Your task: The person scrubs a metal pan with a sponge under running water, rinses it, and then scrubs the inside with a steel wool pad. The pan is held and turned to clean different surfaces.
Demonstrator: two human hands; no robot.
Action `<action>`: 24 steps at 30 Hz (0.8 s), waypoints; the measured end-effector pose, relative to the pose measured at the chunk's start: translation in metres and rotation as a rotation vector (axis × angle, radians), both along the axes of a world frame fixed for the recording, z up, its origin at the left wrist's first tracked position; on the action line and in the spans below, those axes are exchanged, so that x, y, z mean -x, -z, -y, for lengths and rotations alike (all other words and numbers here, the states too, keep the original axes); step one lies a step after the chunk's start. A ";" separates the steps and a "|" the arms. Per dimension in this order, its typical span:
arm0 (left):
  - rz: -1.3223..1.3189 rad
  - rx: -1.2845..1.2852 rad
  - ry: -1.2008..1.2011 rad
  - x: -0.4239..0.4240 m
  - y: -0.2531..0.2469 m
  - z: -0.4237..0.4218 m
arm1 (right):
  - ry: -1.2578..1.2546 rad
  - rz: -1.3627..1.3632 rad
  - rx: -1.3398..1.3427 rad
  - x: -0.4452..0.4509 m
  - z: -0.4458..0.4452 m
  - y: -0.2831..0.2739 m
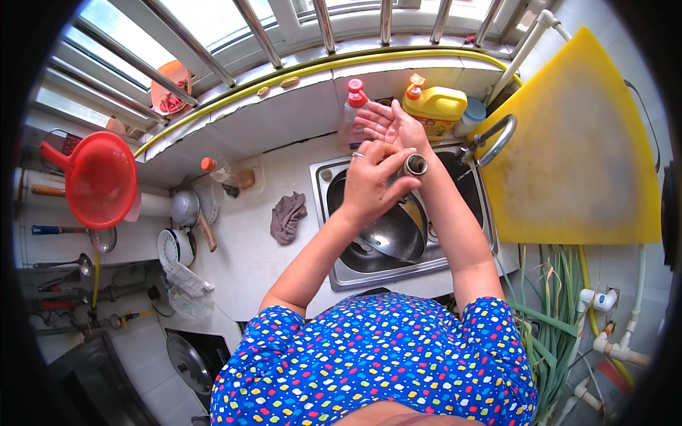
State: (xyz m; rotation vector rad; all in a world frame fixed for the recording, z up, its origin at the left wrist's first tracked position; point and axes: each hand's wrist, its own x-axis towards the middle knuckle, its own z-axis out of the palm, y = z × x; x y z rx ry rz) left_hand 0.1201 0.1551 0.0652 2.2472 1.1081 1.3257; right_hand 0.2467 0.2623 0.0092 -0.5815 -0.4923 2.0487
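Note:
My left hand (375,178), with a ring on one finger, has its thumb and index finger on either side of the hollow handle end (415,165) of a wok; whether they grip it is unclear. Its other fingers lie by the heel of my right hand (395,125), which is palm up with fingers apart, holding nothing. The metal wok (391,237) rests tilted in the left basin of a steel double sink (389,278), partly hidden by my left hand and forearm. A curved faucet (501,141) stands right of my right forearm. Close behind my right hand is a clear pump bottle (352,120) with a red top.
A yellow jug (442,104) and a blue-lidded jar (471,114) stand behind the sink. A yellow board (570,154) leans at right above green onions (551,298). A crumpled cloth (288,217) and an orange-capped bottle (229,173) are on the left counter. A red strainer (101,178) hangs far left.

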 end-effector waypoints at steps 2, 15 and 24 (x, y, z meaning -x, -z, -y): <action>0.134 -0.025 -0.053 0.015 0.004 -0.017 | 0.006 -0.040 -0.006 0.002 0.002 -0.002; -0.454 -0.208 -0.364 0.043 0.010 -0.101 | 0.008 0.020 -0.024 0.008 0.003 -0.024; -0.545 -0.297 -0.406 0.043 0.017 -0.094 | -0.013 -0.007 -0.039 0.010 0.004 -0.023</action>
